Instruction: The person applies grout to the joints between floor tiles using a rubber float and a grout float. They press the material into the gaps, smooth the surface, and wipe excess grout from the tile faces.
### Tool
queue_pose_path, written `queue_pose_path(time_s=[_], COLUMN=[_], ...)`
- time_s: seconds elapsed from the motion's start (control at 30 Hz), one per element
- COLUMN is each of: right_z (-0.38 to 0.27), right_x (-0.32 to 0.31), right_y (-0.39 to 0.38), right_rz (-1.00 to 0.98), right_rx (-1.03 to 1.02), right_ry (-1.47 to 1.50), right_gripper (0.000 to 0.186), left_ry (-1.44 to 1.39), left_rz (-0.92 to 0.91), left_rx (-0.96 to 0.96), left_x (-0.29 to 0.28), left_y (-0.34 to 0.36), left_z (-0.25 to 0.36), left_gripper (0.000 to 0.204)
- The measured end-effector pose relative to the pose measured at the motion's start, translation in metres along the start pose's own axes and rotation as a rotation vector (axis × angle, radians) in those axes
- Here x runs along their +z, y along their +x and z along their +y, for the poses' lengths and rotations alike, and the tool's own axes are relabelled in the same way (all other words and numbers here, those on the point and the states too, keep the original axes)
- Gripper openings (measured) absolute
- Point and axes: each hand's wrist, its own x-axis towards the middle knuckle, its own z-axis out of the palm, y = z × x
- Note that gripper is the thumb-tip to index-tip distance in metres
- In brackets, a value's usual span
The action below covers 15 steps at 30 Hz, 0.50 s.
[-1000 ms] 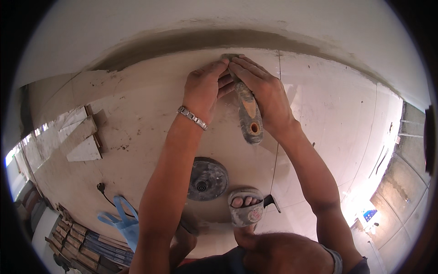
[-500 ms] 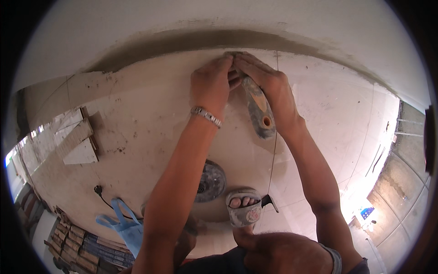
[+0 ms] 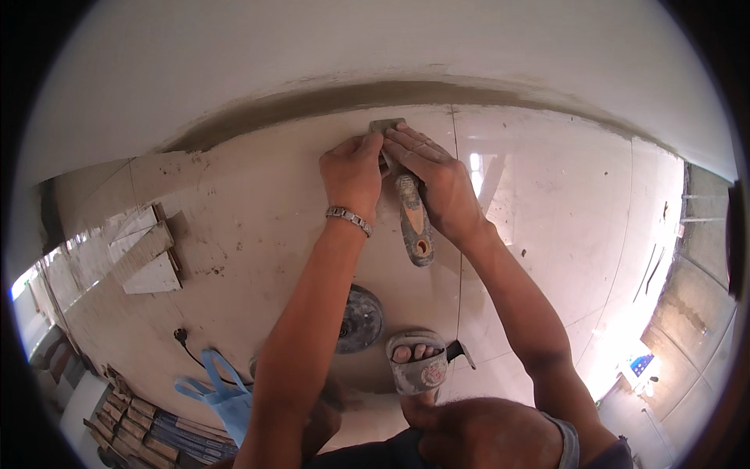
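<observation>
Both my hands meet on a putty knife (image 3: 416,227) just short of the wall's base. Its worn handle, with a hole at the end, points back toward me, and part of its grey blade (image 3: 386,124) shows beyond my fingertips. My left hand (image 3: 350,173), with a metal band at the wrist, pinches the blade from the left. Across the blade from the right lie the closed fingers of my right hand (image 3: 439,181), its palm beside the handle. What lies under the fingers is hidden. A damp grey-brown mortar strip (image 3: 344,95) runs along the wall's foot.
Broken tile pieces (image 3: 148,254) lie at left. Close to me are a round dusty disc (image 3: 361,319), my sandalled foot (image 3: 418,361), a black plug with cord (image 3: 180,335) and a light-blue bag (image 3: 223,395). Stacked boxes (image 3: 156,430) stand at lower left; the white wall (image 3: 375,39) rises ahead.
My hands have drawn the putty knife back from the mortar strip toward me and slightly left. The blade's end now shows past my fingers. The whole view has shifted a little.
</observation>
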Motion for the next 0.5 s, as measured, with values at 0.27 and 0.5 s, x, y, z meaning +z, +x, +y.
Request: queue_pose_path(time_s=[0.27, 0.5], right_z=[0.003, 0.012], right_x=[-0.001, -0.008], right_y=[-0.028, -0.009], right_rz=[0.119, 0.124], right_rx=[0.027, 0.054], right_ry=[0.012, 0.037], right_gripper=[0.053, 0.053], left_ry=[0.289, 0.061], left_rz=[-0.13, -0.07], left_rx=[0.061, 0.01], left_x=[0.009, 0.039], left_y=[0.006, 0.005], left_z=[-0.033, -0.005], left_gripper=[0.038, 0.039])
